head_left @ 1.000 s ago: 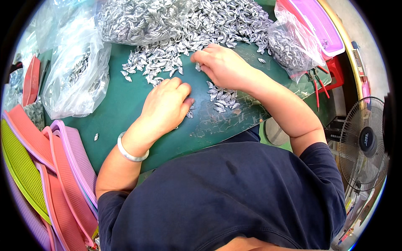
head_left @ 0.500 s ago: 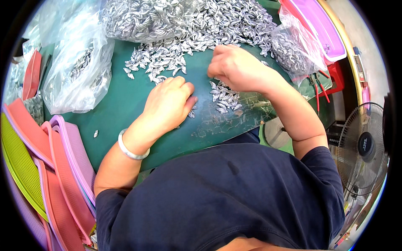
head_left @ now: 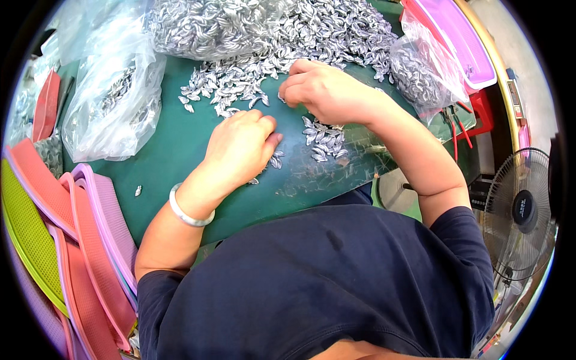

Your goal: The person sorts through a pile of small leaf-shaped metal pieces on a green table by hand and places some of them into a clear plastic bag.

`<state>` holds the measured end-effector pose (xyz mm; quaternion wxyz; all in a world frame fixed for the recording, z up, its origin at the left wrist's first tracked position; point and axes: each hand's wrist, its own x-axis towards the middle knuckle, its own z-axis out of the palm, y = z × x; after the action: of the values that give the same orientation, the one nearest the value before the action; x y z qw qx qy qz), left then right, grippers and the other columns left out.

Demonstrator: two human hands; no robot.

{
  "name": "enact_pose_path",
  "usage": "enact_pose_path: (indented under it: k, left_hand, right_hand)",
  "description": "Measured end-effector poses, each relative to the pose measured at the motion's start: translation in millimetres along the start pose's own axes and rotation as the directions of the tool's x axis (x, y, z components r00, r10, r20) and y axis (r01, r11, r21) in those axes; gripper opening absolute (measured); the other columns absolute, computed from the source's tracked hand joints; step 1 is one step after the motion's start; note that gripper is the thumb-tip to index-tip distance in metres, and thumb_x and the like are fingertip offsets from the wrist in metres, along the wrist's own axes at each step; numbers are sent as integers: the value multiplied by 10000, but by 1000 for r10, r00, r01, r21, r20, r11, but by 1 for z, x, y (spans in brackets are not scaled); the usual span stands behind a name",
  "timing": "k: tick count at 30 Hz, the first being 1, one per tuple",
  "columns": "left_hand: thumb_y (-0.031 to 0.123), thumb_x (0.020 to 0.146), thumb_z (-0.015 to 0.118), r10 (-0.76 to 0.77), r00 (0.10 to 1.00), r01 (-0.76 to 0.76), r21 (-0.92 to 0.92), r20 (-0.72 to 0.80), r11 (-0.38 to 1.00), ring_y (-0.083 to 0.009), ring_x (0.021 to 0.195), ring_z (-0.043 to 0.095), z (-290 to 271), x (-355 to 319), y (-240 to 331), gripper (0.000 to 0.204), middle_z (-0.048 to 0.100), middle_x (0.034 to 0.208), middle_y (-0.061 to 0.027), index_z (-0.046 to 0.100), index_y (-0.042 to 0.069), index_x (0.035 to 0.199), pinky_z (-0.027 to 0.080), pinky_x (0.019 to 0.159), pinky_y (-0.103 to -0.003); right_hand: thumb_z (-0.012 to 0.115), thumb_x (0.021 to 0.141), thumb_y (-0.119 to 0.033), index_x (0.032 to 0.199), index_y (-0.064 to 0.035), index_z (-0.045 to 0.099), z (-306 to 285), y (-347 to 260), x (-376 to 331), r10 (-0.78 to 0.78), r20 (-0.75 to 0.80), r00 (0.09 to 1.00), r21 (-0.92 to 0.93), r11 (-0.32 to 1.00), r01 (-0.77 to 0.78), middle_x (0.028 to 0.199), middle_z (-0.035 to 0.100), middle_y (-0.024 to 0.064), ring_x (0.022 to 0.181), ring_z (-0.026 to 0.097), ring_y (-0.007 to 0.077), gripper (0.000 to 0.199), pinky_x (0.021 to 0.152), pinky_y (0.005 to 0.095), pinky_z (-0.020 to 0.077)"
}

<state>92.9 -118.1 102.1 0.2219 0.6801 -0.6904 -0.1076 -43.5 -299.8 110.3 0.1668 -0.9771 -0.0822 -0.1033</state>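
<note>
A heap of small silver leaf-shaped pieces point(head_left: 336, 30) spreads over the green tabletop point(head_left: 186, 144). My left hand point(head_left: 240, 144) rests at the near edge of the loose pieces, fingers curled down and thumb drawn in. Whatever it holds is hidden beneath it, and a few pieces point(head_left: 276, 159) show beside its thumb. To its right, my right hand point(head_left: 318, 90) hovers closed in a pinch just in front of the heap. A small silver glint, seemingly one piece, shows at its fingertips. Under that wrist lies a separate small cluster of pieces point(head_left: 324, 141).
A clear bag full of pieces point(head_left: 210, 27) sits on the heap. Another clear bag point(head_left: 114, 108) lies left, a smaller filled bag point(head_left: 420, 75) right. Red-handled pliers point(head_left: 454, 129) lie by the right edge. Stacked plastic baskets point(head_left: 78, 240) stand at left, a fan point(head_left: 523, 210) at right.
My right hand has shifted left and slightly away from me, off the small cluster and closer to my left hand. My left hand has hardly moved.
</note>
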Motion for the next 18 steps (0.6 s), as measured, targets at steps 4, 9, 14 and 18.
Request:
enact_pose_path:
  k: [4, 9, 14, 18]
  left_hand:
    - [174, 833, 650, -5, 1000, 5, -7, 6, 1000, -325, 767, 590, -1, 1, 1, 131, 587, 768, -117, 626, 47, 812, 474, 677, -426]
    - [160, 839, 641, -25, 1000, 25, 3, -9, 1000, -320, 784, 594, -1, 1, -1, 117, 592, 780, -120, 633, 44, 847, 475, 693, -421]
    - [158, 839, 640, -13, 999, 13, -12, -36, 1000, -315, 801, 599, 0, 0, -2, 148, 597, 801, -120, 664, 48, 934, 483, 711, -421]
    - [159, 837, 638, -20, 1000, 20, 0, -13, 1000, -310, 820, 606, -2, 0, 1, 171, 607, 825, -115, 673, 53, 965, 497, 726, -420]
  right_hand:
    - [555, 649, 89, 752, -8, 604, -2, 4, -9, -34, -58, 998, 119, 992, 40, 912, 663, 66, 930, 571, 283, 149, 806, 371, 496]
    - [548, 679, 84, 813, -5, 616, -2, -6, -13, 83, -110, 991, 123, 990, -69, 882, 645, 79, 902, 578, 285, 175, 784, 373, 503]
    - [609, 744, 25, 893, -19, 622, 10, -15, -11, 133, -144, 981, 119, 986, -116, 878, 638, 85, 895, 583, 292, 156, 780, 388, 500]
    - [665, 756, -25, 915, -33, 626, 19, -20, -5, 192, -190, 963, 82, 980, -179, 868, 637, 90, 898, 585, 293, 164, 771, 396, 496]
